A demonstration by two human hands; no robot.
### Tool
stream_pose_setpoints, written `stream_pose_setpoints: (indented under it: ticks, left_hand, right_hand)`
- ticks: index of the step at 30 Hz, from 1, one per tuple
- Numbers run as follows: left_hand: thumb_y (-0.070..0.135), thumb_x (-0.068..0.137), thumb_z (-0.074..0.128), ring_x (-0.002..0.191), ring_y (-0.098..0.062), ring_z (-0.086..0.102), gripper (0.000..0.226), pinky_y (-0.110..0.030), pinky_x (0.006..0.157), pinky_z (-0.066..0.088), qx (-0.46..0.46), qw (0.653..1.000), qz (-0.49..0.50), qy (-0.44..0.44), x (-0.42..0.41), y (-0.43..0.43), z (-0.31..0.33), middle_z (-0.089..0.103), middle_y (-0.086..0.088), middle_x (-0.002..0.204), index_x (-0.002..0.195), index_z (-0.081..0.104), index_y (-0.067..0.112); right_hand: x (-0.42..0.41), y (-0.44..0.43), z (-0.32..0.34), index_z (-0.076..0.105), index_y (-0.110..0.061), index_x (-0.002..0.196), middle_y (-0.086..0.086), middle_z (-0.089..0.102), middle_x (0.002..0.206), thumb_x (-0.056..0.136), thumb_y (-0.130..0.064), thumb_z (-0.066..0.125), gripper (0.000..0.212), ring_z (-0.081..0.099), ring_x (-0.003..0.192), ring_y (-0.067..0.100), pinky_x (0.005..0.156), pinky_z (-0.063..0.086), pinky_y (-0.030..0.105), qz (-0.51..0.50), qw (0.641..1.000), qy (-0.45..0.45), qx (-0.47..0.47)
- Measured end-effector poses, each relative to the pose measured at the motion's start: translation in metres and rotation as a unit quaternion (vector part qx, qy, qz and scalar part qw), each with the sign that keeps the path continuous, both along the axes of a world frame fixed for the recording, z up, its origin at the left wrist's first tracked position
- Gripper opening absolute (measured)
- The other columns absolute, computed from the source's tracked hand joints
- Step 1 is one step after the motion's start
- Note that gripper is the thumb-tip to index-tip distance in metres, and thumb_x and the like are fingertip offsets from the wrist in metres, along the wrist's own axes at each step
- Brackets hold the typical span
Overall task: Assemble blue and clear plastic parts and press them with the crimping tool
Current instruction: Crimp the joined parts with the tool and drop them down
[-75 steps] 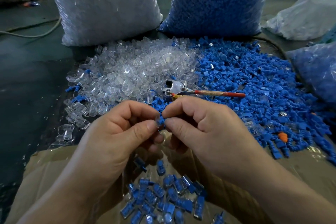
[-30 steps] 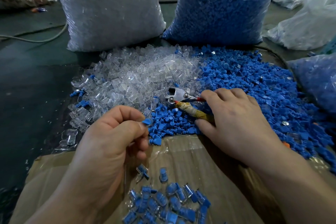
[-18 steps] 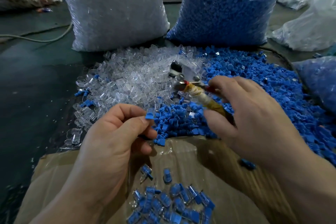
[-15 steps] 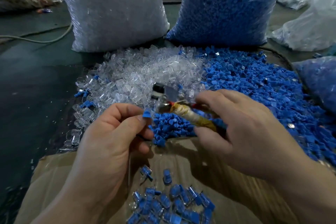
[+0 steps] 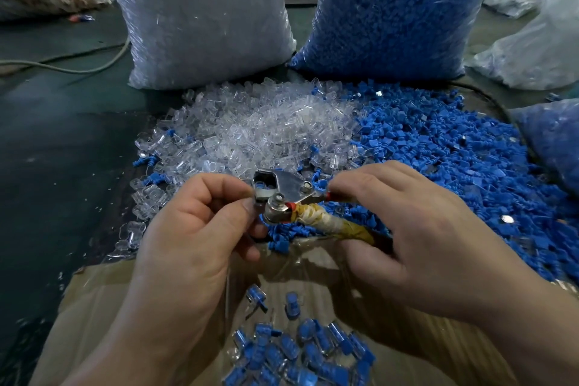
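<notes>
Feeding a part into the crimping tool point(image 5: 283, 189), above the far edge of the cardboard point(image 5: 313, 263). The left hand point(image 5: 194, 229) has thumb and forefinger pinched together right at the tool's metal head. The assembled part is presumably between them, but the fingertips hide it, so I can't tell if it's seated. The right hand point(image 5: 423, 238) is curled round the two handles, fingers over the red one, palm side on the tape-wrapped handle point(image 5: 332, 224). The handles look spread, so the jaws are probably not squeezed yet.

Key relation: the tool's long axis runs across the person, head toward the left hand, handles toward the right. The left hand is nearest the jaws and touching the head. Next is likely a squeeze by the right hand.

The clear parts pile point(image 5: 257, 128) and blue parts pile point(image 5: 454, 160) lie beyond the cardboard, and finished pieces point(image 5: 300, 351) sit at its near edge.
</notes>
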State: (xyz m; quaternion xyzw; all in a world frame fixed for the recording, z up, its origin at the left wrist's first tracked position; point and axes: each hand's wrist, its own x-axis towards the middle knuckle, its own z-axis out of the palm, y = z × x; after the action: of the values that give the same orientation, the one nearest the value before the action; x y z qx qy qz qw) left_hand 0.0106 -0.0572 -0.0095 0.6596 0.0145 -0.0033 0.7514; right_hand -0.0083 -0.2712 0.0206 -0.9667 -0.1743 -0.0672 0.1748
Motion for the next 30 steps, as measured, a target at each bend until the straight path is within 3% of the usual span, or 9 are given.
stream_pose_setpoints:
  ticks: [5, 10, 14, 16, 19, 22, 25, 28, 30]
  left_hand:
    - [0.027, 0.069, 0.066, 0.059, -0.016, 0.065, 0.015, -0.023, 0.049, 0.053, 0.022, 0.999, -0.013, -0.020, -0.001, 0.000, -0.002, 0.071, -0.008, 0.072, 0.082, 0.074, 0.025]
    - [0.026, 0.071, 0.066, 0.061, -0.016, 0.067, 0.013, -0.024, 0.049, 0.053, 0.033, 0.999, -0.006, -0.029, -0.001, 0.001, -0.003, 0.072, -0.008, 0.075, 0.082, 0.073, 0.026]
    - [0.019, 0.079, 0.069, 0.059, -0.016, 0.067, 0.010, -0.024, 0.050, 0.055, 0.073, 0.996, 0.017, -0.039, -0.001, 0.002, 0.002, 0.072, -0.007, 0.073, 0.082, 0.072, 0.028]
    - [0.008, 0.090, 0.064, 0.052, -0.013, 0.065, 0.022, -0.022, 0.045, 0.053, 0.084, 0.995, 0.040, -0.023, 0.002, 0.005, 0.000, 0.070, -0.004, 0.066, 0.081, 0.071, 0.028]
    - [0.002, 0.091, 0.062, 0.047, -0.011, 0.059, 0.028, -0.019, 0.043, 0.050, 0.084, 0.996, 0.020, 0.028, 0.002, 0.006, 0.001, 0.066, -0.004, 0.058, 0.078, 0.071, 0.025]
    - [0.006, 0.089, 0.067, 0.044, -0.009, 0.060, 0.029, -0.015, 0.043, 0.047, 0.149, 0.987, -0.043, 0.033, -0.001, 0.001, -0.002, 0.068, -0.006, 0.059, 0.075, 0.070, 0.031]
    - [0.009, 0.087, 0.070, 0.047, -0.009, 0.062, 0.028, -0.015, 0.045, 0.049, 0.167, 0.985, -0.039, 0.027, -0.002, -0.001, -0.009, 0.070, -0.005, 0.062, 0.078, 0.071, 0.035]
    - [0.010, 0.087, 0.071, 0.048, -0.010, 0.063, 0.026, -0.017, 0.045, 0.049, 0.165, 0.985, -0.033, 0.028, -0.003, -0.002, -0.011, 0.071, -0.005, 0.064, 0.081, 0.072, 0.035]
    - [0.021, 0.084, 0.072, 0.050, -0.009, 0.065, 0.019, -0.018, 0.046, 0.051, 0.185, 0.982, -0.030, 0.015, -0.004, -0.002, -0.012, 0.072, 0.000, 0.065, 0.084, 0.071, 0.039]
  right_hand:
    - [0.003, 0.001, 0.001, 0.059, -0.030, 0.122, -0.017, 0.061, 0.100, 0.081, -0.067, 0.038, 0.059, 0.056, 0.091, 0.009, 0.078, 0.048, 0.027, 0.002, 1.000, -0.002, -0.029]
    - [0.003, 0.005, 0.004, 0.066, -0.029, 0.108, -0.016, 0.061, 0.084, 0.080, -0.064, 0.039, 0.052, 0.056, 0.077, 0.009, 0.067, 0.051, 0.029, -0.002, 1.000, -0.010, -0.021]
    - [0.002, 0.003, 0.001, 0.062, -0.034, 0.113, -0.021, 0.060, 0.093, 0.079, -0.066, 0.040, 0.052, 0.055, 0.085, 0.003, 0.074, 0.048, 0.023, -0.020, 1.000, 0.005, -0.008]
    - [0.005, -0.001, -0.002, 0.059, -0.034, 0.119, -0.022, 0.059, 0.099, 0.078, -0.069, 0.039, 0.058, 0.053, 0.091, 0.003, 0.077, 0.042, 0.022, -0.049, 0.998, -0.006, -0.035]
    - [0.015, -0.008, -0.006, 0.055, -0.032, 0.126, -0.014, 0.058, 0.105, 0.075, -0.073, 0.038, 0.067, 0.049, 0.099, 0.013, 0.083, 0.041, 0.033, -0.117, 0.989, -0.009, -0.092]
    - [0.025, -0.008, -0.007, 0.052, -0.032, 0.129, -0.008, 0.057, 0.111, 0.072, -0.075, 0.037, 0.073, 0.046, 0.106, 0.018, 0.092, 0.038, 0.038, -0.151, 0.980, 0.021, -0.130]
    - [0.029, -0.006, -0.009, 0.050, -0.034, 0.129, -0.005, 0.056, 0.118, 0.072, -0.075, 0.036, 0.072, 0.043, 0.112, 0.021, 0.096, 0.033, 0.040, -0.156, 0.977, 0.034, -0.141]
    - [0.026, -0.005, -0.007, 0.055, -0.033, 0.127, -0.005, 0.055, 0.122, 0.078, -0.069, 0.040, 0.063, 0.041, 0.116, 0.021, 0.100, 0.026, 0.041, -0.158, 0.981, 0.011, -0.109]
    - [0.019, 0.000, -0.006, 0.059, -0.029, 0.121, -0.006, 0.058, 0.117, 0.085, -0.065, 0.042, 0.054, 0.046, 0.111, 0.019, 0.097, 0.031, 0.042, -0.144, 0.986, -0.037, -0.068]
